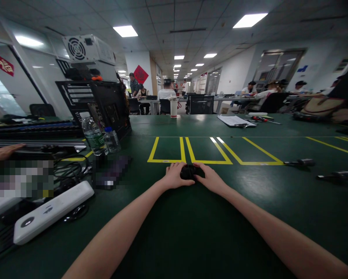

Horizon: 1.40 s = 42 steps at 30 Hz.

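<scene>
Both my hands meet at the middle of the green table, on a small black rounded object whose kind I cannot make out. My left hand grips its left end, with the thumb along the near side. At the other end, my right hand has its fingers over the top and its thumb in front. Fingers cover much of the object. Just beyond it, yellow tape outlines are stuck on the green table.
To the left stand an opened computer case, a water bottle and a white power strip. Another person's hand rests at the far left. Dark-handled tools lie right; a clipboard and a paper cup are farther back.
</scene>
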Each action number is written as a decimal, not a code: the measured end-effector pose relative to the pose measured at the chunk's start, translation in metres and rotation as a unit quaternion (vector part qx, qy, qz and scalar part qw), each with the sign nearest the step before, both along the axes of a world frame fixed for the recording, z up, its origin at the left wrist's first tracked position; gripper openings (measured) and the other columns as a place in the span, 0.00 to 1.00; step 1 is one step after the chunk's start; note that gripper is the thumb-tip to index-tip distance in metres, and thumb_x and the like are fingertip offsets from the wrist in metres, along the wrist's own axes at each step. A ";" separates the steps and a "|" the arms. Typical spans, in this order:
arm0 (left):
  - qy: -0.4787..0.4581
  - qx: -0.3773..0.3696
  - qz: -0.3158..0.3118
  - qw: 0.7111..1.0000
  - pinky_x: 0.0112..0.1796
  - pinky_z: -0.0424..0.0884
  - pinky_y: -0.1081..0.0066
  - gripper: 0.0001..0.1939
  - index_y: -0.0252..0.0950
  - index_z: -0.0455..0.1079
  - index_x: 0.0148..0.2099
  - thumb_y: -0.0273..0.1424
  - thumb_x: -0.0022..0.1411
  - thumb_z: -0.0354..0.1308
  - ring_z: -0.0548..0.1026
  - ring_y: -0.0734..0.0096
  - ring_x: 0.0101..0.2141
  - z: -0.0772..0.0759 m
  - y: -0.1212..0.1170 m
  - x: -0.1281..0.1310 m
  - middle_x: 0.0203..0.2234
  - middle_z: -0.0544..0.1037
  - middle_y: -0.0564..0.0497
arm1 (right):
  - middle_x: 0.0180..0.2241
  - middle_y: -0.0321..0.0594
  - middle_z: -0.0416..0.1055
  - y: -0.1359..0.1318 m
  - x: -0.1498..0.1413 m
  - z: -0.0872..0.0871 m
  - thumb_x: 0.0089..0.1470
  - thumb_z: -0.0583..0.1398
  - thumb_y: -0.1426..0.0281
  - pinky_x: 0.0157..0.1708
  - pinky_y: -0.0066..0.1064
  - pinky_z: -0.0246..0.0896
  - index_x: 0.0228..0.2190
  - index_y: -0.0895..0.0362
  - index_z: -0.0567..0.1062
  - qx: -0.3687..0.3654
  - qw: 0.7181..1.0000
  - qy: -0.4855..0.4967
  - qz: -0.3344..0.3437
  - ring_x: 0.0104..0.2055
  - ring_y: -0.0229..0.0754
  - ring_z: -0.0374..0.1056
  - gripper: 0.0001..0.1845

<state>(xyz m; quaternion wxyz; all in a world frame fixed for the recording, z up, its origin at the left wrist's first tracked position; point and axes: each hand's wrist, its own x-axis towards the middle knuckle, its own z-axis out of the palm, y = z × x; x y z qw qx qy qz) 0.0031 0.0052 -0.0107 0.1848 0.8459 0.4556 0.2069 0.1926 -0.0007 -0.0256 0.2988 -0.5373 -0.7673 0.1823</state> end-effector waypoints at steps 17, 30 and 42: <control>-0.035 0.015 -0.016 0.999 0.41 0.61 0.59 0.30 0.40 0.56 0.48 0.47 0.45 0.58 0.65 0.57 0.43 0.003 -0.008 -0.006 0.42 0.67 0.47 | 0.44 0.40 0.62 -0.017 0.000 0.007 0.47 0.57 0.69 0.49 0.45 0.56 0.47 0.50 0.61 -0.049 0.989 0.110 0.082 0.47 0.46 0.61 0.23; -0.038 -0.010 -0.103 0.994 0.40 0.62 0.61 0.32 0.38 0.55 0.50 0.45 0.45 0.59 0.65 0.59 0.41 0.013 -0.014 -0.018 0.43 0.67 0.47 | 0.46 0.47 0.63 -0.033 -0.018 0.012 0.43 0.61 0.68 0.50 0.48 0.57 0.42 0.52 0.62 -0.217 0.947 0.225 0.069 0.49 0.52 0.62 0.22; -0.048 -0.041 -0.134 0.989 0.40 0.60 0.63 0.35 0.34 0.55 0.50 0.51 0.46 0.55 0.65 0.60 0.41 0.004 -0.003 -0.018 0.42 0.68 0.46 | 0.44 0.43 0.67 -0.025 -0.007 -0.006 0.43 0.60 0.67 0.46 0.33 0.64 0.43 0.54 0.65 -0.156 0.984 0.066 0.056 0.45 0.46 0.66 0.22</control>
